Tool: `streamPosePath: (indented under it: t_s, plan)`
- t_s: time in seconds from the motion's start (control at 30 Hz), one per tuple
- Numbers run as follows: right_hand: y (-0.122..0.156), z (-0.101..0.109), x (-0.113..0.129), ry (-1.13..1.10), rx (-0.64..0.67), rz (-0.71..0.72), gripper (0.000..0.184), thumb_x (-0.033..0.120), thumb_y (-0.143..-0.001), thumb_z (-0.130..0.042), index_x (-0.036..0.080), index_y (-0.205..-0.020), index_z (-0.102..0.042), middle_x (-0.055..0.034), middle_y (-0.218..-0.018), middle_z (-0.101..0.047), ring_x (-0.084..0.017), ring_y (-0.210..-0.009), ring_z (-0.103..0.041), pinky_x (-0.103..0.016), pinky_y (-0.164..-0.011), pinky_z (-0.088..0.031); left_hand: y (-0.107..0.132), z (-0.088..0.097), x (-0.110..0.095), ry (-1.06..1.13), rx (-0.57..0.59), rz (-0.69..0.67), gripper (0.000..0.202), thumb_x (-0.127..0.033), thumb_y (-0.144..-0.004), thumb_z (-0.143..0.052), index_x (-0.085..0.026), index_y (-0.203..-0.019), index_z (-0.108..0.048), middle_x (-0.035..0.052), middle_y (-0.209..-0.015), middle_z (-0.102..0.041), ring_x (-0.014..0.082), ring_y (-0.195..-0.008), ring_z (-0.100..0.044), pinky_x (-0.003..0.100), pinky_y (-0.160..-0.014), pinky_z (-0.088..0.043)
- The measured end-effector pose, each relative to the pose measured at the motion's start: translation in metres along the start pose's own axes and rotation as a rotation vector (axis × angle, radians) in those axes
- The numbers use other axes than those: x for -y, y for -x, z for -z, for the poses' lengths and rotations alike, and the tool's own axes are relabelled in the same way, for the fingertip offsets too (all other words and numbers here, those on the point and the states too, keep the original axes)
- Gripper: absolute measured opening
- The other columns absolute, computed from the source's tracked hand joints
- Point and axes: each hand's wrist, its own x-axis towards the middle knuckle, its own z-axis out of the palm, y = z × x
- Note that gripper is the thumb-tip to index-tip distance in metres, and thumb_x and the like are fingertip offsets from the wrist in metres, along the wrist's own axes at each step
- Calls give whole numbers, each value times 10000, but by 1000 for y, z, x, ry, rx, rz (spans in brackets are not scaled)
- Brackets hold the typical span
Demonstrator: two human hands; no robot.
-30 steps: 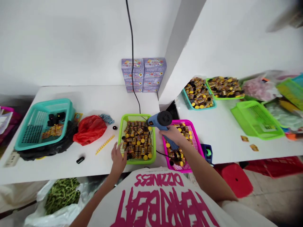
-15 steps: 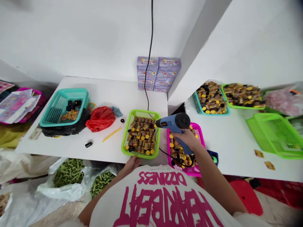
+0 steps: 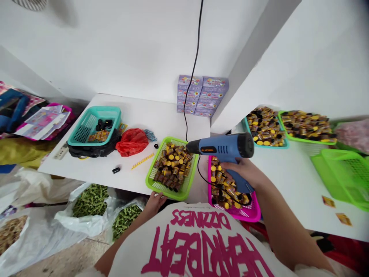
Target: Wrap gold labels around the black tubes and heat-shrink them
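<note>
A lime-green plastic basket (image 3: 187, 184), rectangular with rounded corners and open mesh sides, stands at the near edge of a smooth white tabletop (image 3: 132, 111). Piled in it are small cylindrical jars (image 3: 171, 165) with glossy printed sides and round yellow or black caps. The left hand (image 3: 155, 202) touches the basket's near rim towards its left corner; whether the fingers are clenched around that rim I cannot tell.

To the basket's right, the right hand (image 3: 245, 173) grasps the handle of a blue heat gun (image 3: 220, 149), a hard, barrel-shaped body with vent slots and a tapered black nozzle. The nozzle points left over the basket's far right corner. Just right of the basket, beneath the gun, a magenta mesh basket (image 3: 256, 215) holds more such jars.

Left of the lime-green basket lie a toothed yellow strip (image 3: 142, 161), a crumpled, shiny red plastic bag (image 3: 132, 142) and, farther off, a turquoise mesh basket (image 3: 117, 119). Behind it, purple printed cartons (image 3: 203, 94) form a boxy stack against the wall, with a thin black cord (image 3: 188, 90) hanging before them.
</note>
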Motion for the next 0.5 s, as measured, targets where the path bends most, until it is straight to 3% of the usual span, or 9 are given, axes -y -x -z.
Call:
streamPosePath:
  t_s: [0.13, 0.3, 0.4, 0.5]
  plan:
    - [-10, -23, -16, 122, 97, -21, 175, 325, -688, -698, 177, -704, -607, 11, -513, -591, -142, -447, -535, -262, -457, -425, -8, 0, 15, -10, -11, 45, 266, -311, -956, -589, -168, -1180, -605, 81, -1137, -640, 175, -928, -647, 355, -793, -579]
    - [-11, -51, -25, 261, 203, -30, 142, 271, -671, -680, 174, -763, -634, 18, -567, -622, -148, -506, -566, -249, -487, -425, -3, -8, 5, -13, 3, -7, 273, -299, -953, -595, -154, -1185, -601, 80, -1125, -648, 175, -919, -655, 364, -800, -581]
    - [-8, -54, -19, 318, 162, -1, 153, 279, -678, -688, 178, -774, -624, 11, -584, -632, -157, -531, -585, -251, -503, -436, 2, -9, -5, -12, 39, -81, 290, -285, -943, -611, -155, -1202, -595, 82, -1151, -645, 183, -949, -658, 369, -810, -585]
    - [-5, -50, -11, 287, 150, 26, 152, 310, -708, -672, 186, -760, -602, 15, -553, -607, -160, -501, -573, -263, -493, -443, 3, -2, -1, -39, 26, -76, 294, -286, -942, -614, -147, -1200, -593, 80, -1138, -644, 183, -940, -658, 365, -795, -587]
